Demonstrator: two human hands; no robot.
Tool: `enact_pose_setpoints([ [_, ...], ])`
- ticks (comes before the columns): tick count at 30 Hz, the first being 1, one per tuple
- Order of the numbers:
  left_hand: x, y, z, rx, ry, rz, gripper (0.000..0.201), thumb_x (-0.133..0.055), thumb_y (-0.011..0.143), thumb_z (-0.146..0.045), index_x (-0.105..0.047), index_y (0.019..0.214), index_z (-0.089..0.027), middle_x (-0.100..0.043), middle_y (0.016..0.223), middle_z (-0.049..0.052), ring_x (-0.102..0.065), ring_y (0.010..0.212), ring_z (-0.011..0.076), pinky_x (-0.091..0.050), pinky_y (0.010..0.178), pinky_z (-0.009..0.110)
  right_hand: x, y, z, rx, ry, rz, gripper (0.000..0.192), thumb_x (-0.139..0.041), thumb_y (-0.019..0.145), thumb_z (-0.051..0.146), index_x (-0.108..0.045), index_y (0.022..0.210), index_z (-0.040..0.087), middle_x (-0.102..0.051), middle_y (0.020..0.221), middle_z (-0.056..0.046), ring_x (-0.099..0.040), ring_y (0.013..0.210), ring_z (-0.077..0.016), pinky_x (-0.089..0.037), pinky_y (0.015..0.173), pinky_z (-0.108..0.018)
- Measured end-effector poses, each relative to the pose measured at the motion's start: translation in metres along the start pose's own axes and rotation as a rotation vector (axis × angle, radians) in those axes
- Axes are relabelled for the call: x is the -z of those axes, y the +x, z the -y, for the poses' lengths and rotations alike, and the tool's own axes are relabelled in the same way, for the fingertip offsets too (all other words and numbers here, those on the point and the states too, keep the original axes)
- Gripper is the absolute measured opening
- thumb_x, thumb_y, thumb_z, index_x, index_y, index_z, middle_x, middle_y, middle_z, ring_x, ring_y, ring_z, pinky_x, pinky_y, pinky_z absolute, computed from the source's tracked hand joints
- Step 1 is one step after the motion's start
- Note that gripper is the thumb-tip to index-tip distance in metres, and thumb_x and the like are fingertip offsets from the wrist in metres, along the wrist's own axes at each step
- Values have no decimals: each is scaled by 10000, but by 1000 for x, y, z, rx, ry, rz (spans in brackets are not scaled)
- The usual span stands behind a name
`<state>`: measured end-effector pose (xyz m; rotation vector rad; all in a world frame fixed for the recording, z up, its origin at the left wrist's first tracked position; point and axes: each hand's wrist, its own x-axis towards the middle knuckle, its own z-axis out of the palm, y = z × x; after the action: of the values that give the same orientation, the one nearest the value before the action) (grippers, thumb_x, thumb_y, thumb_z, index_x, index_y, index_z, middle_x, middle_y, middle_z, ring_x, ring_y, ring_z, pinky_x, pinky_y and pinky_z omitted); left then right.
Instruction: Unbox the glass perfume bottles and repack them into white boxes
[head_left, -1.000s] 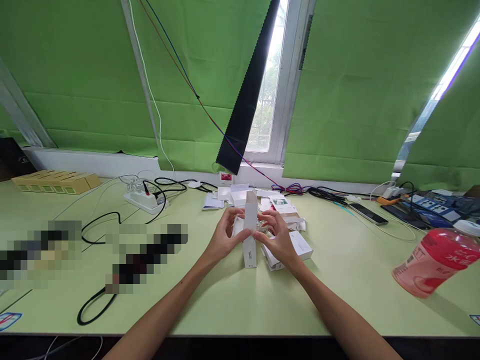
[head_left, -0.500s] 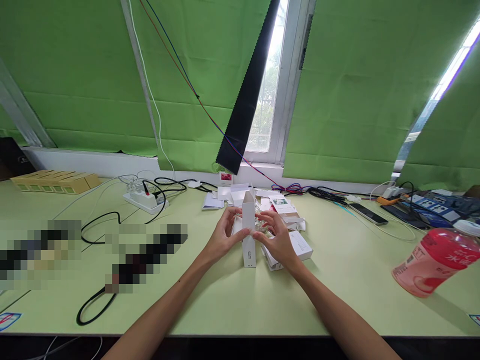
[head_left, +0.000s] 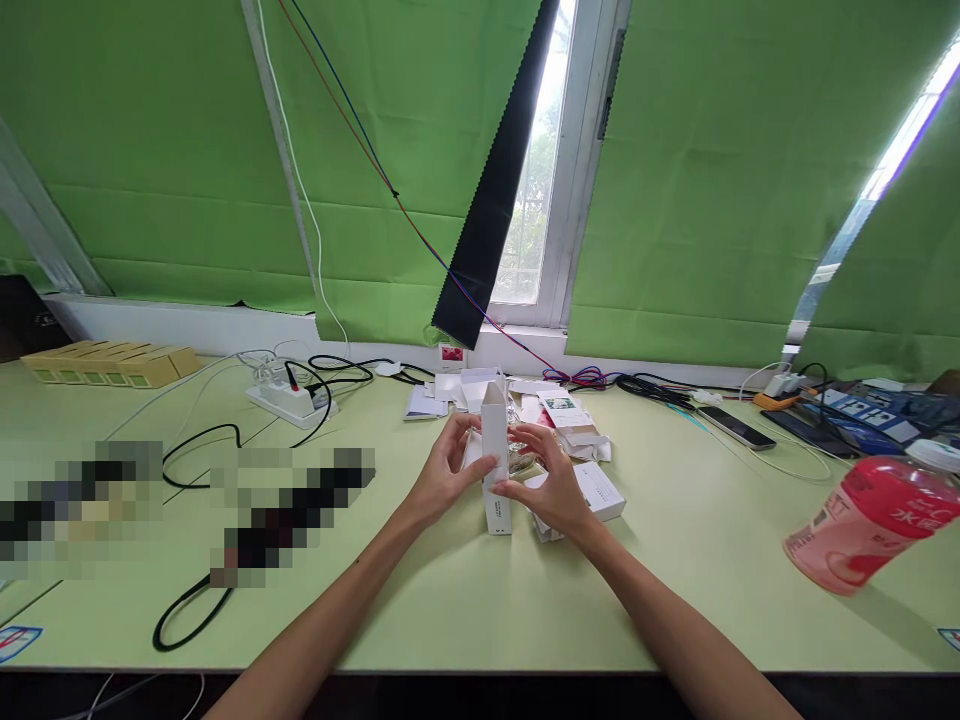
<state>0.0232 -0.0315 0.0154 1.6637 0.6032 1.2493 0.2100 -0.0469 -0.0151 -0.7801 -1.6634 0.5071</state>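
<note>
A tall, narrow white carton [head_left: 495, 455] stands upright on the green table [head_left: 465, 600], its top flap open. My left hand [head_left: 442, 480] grips its left side, thumb on the front face. My right hand [head_left: 551, 485] holds the right side, fingers curled by a small clear item behind the carton. A flat white box [head_left: 600, 490] lies just under and right of my right hand.
Loose white boxes and leaflets [head_left: 555, 410] lie behind the carton. A power strip [head_left: 289, 400] with black cables [head_left: 195, 440] is at the left, tan boxes [head_left: 112, 362] far left. Phones [head_left: 739, 428] and a pink bottle [head_left: 870, 520] are on the right.
The carton has tilted slightly and sunk a little toward the table. My right hand has slid lower along its side; my left hand has hardly moved.
</note>
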Motion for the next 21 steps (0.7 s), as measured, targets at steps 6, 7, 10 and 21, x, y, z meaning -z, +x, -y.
enact_pose_setpoints([
  [6,2,1,2,-1,-1,13,400,-741,832,-399,-490,1101,-242,-600,1043,34,-581,1025,212,-467,862,310,0,0,-1,3,49,7,696,-872,715,385,-499,1298,303,-647,1268,-80,-657,1137,-272,-559,965,-465],
  [7,2,1,2,1,-3,18,402,-741,832,-401,-492,1105,-243,-604,1032,33,-585,1023,216,-468,862,315,0,1,0,-3,55,9,698,-874,712,387,-501,1295,301,-646,1272,-82,-658,1136,-271,-559,970,-466],
  [10,3,1,3,5,-13,27,411,-745,827,-409,-500,1113,-248,-614,1019,30,-593,1015,220,-468,862,323,1,1,2,-22,62,14,687,-875,709,388,-510,1283,297,-642,1280,-85,-659,1132,-268,-553,986,-474],
  [21,3,2,2,5,-22,39,416,-750,824,-397,-491,1113,-245,-613,1066,44,-591,987,206,-479,837,316,3,2,5,-30,52,18,669,-870,715,394,-514,1273,296,-643,1280,-87,-662,1127,-272,-550,980,-479],
])
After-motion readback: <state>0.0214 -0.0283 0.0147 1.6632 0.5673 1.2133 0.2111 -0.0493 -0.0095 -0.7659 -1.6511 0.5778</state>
